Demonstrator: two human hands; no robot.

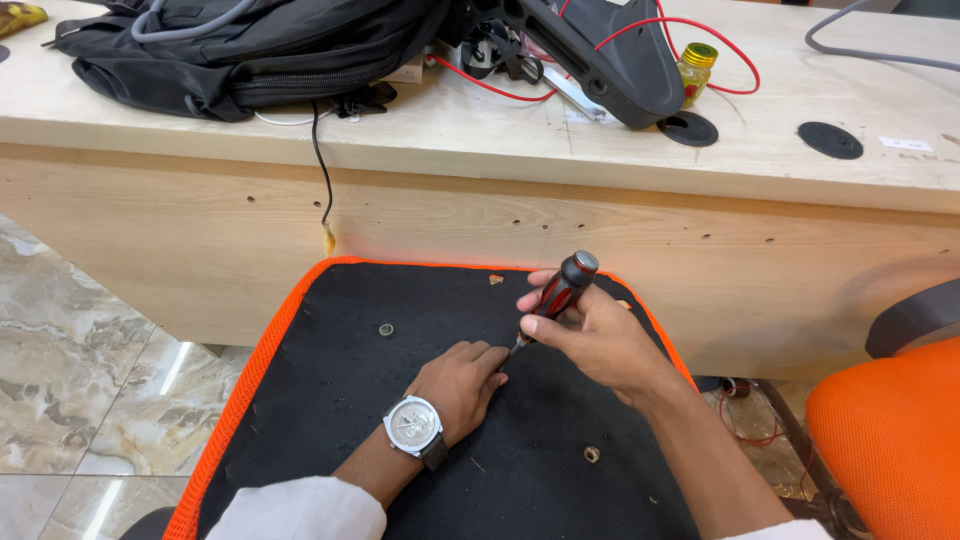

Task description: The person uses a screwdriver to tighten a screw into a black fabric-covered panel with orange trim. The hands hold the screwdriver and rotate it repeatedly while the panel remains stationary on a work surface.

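Screwdriver (556, 295): red-and-black handle with a grey cap, tilted, tip pointing down to the black panel just in front of the left fingertips; it sits between the two hands.
Right hand (597, 335): clenched around the screwdriver handle, thumb and fingers wrapped about its lower part, cap sticking out above the fist.
Left hand (458, 381): released and nearly flat, palm down on the panel, fingers stretched toward the screwdriver tip; it grips nothing. Whether a fingertip touches the blade cannot be told.
Wristwatch (414, 426): silver-faced, on the left wrist, just behind the flat hand.
Seat panel (330, 400): black underside with an orange mesh edge, lying under both hands.
Screw holes: one (386, 329) to the left of the left hand, one (592, 454) near the right forearm.
Worktop (480, 135): pale wood, well beyond the hands, carrying a black backpack (240, 50), a red cable (700, 40) and a small yellow-capped bottle (695, 68).
Orange chair (890, 440): right of the right forearm.
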